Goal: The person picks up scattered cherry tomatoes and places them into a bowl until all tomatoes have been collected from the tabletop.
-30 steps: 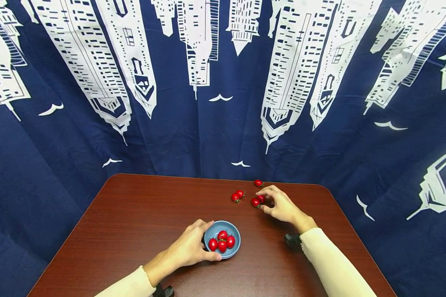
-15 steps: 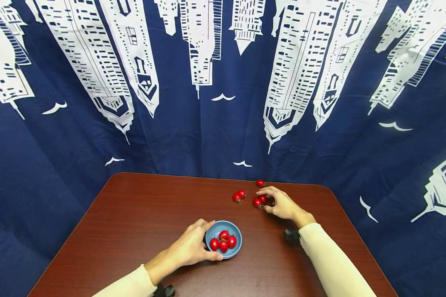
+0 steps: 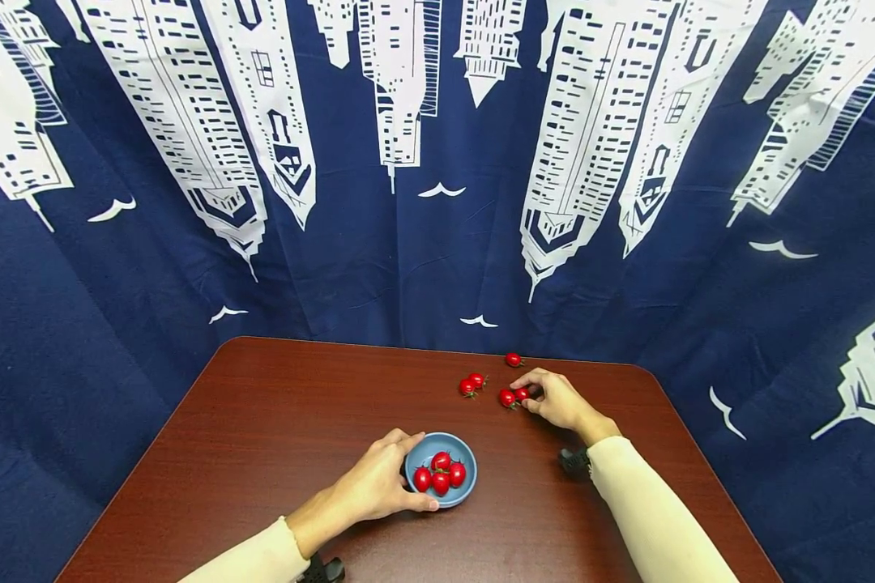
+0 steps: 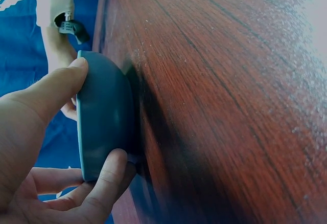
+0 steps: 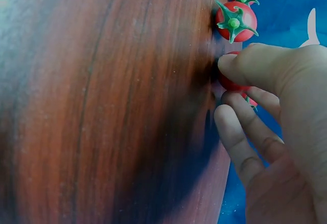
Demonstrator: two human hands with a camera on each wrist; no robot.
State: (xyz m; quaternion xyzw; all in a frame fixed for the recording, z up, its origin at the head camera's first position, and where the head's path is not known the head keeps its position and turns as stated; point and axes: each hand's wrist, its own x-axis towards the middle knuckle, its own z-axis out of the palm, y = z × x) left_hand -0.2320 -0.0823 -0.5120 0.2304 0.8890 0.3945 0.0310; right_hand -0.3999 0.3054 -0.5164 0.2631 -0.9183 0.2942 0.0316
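A small blue bowl (image 3: 467, 487) holding several red cherry tomatoes sits near the front middle of the brown table (image 3: 277, 421). My left hand (image 3: 392, 482) grips its left side. In the left wrist view the thumb (image 4: 56, 88) lies on the bowl (image 4: 104, 116) rim and the fingers curl under it. Farther back and to the right, my right hand (image 3: 529, 396) pinches one loose tomato (image 3: 520, 394) between thumb and fingers. Another tomato (image 3: 506, 397) touches it on the left. In the right wrist view the pinched tomato (image 5: 229, 83) is half hidden by the thumb (image 5: 255, 63).
A pair of tomatoes (image 3: 470, 384) lies left of my right hand, and a single one (image 3: 512, 359) sits near the table's back edge. Two tomatoes (image 5: 235, 20) show in the right wrist view. A blue curtain (image 3: 437, 202) with white buildings hangs close behind the table.
My right hand's fingers have drawn together from a loose spread over two tomatoes into a pinch on one. The left hand and the bowl have stayed put.
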